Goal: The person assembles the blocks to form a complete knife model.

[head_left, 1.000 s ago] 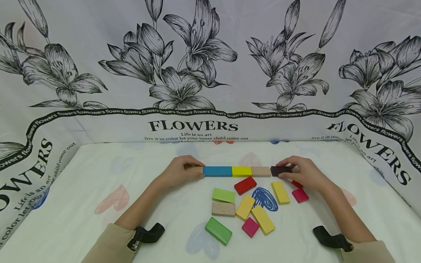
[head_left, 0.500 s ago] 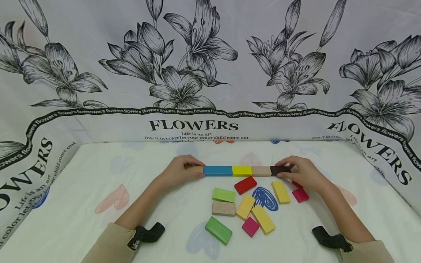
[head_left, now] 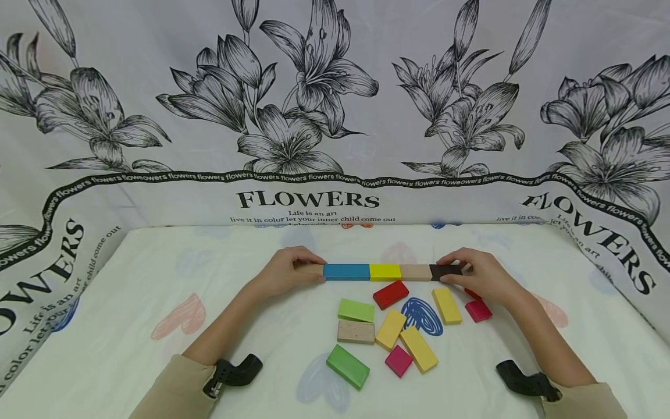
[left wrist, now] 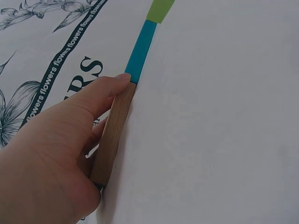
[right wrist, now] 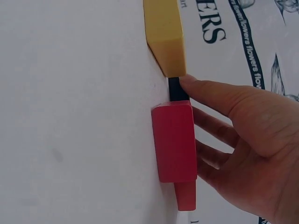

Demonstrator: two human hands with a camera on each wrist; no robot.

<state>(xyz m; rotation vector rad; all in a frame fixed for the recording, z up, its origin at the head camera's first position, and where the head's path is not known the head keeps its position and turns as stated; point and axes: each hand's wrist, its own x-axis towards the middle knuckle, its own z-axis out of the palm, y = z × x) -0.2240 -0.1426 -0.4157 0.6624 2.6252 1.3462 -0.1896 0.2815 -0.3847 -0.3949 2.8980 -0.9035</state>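
Observation:
A straight row of wooden blocks lies across the table in the head view. My left hand [head_left: 280,272] grips the natural-wood block [left wrist: 114,133] at its left end, thumb along the near side. Rightward come a blue block [head_left: 346,272], a bright yellow block [head_left: 385,272] and a beige block [head_left: 416,272], set end to end. At the right end my right hand [head_left: 487,276] pinches a black block [head_left: 444,272], its left end right at the beige one. In the right wrist view a pink block [right wrist: 175,142] in front hides most of that black block.
In front of the row lie loose blocks: a red block [head_left: 391,294], a light green block [head_left: 356,310], a wooden block [head_left: 356,332], a green block [head_left: 348,366], several yellow blocks [head_left: 446,306] and a pink cube [head_left: 399,361]. A flower-printed cloth [head_left: 309,139] stands behind.
My right hand has slid the black block slightly left, closing the small gap to the beige block. The left hand and the loose blocks stay put.

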